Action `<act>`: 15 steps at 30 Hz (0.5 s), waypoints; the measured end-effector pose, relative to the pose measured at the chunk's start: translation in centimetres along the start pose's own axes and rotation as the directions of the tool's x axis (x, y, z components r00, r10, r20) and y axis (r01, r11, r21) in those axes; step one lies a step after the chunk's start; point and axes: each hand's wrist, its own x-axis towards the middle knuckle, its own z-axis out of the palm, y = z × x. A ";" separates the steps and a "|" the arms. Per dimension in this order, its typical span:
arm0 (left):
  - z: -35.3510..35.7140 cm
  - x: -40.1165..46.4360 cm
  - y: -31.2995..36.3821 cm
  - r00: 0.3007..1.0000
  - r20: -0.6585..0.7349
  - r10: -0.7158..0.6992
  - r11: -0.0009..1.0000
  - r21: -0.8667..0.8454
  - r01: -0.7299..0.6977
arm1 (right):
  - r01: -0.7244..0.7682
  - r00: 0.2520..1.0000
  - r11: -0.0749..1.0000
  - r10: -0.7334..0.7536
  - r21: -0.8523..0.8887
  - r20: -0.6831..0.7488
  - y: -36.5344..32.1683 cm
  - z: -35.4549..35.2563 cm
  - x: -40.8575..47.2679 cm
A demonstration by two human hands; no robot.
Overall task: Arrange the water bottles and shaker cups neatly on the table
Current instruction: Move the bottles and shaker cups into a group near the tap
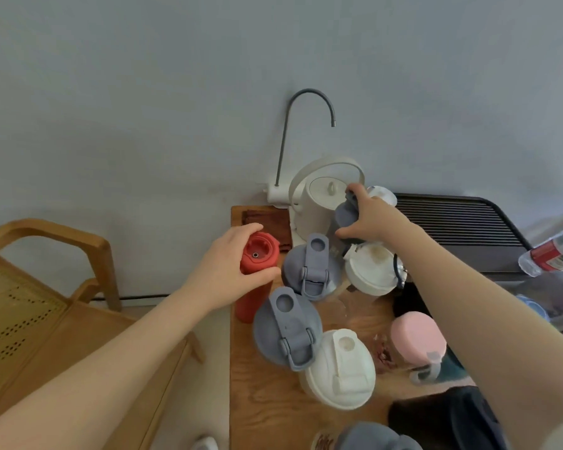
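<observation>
My left hand point(229, 258) grips the top of a tall red bottle point(257, 277) standing at the wooden table's point(260, 401) left edge. My right hand point(368, 219) is closed on the lid of a grey shaker cup point(345, 219) at the back, beside the kettle. Two grey-lidded shaker cups point(311, 266) point(286, 326) stand in the middle. Two white-lidded cups point(369, 267) point(340, 368) stand near them. A pink-lidded bottle point(416, 339) stands to the right. Another grey lid point(371, 438) shows at the bottom edge.
A white kettle point(322, 199) with a hoop handle and a gooseneck tap point(309, 102) stand at the back. A brown cloth point(267, 222) lies behind the red bottle. A dark slatted tray point(452, 219) and a plastic bottle point(553, 254) are on the right. A wooden chair point(46, 287) stands left.
</observation>
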 end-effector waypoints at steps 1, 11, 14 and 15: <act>0.0 -0.3 0.3 0.999 -0.038 0.002 0.999 0.046 0.000 | 0.008 1.000 1.000 -0.008 -0.006 0.022 0.2 -0.1 0.0; 2.7 -5.3 1.8 0.921 -0.060 0.385 0.850 0.412 -0.328 | 0.069 0.964 0.994 -0.089 -0.090 -0.249 2.3 -0.3 -7.2; 3.9 -6.2 2.5 0.942 0.016 0.334 0.851 0.424 -0.309 | 0.123 0.976 0.981 -0.147 -0.148 -0.163 2.9 1.1 -9.1; 4.2 -6.4 2.8 0.952 0.032 0.304 0.855 0.432 -0.287 | 0.136 0.981 0.980 -0.154 -0.147 -0.121 3.1 1.4 -9.3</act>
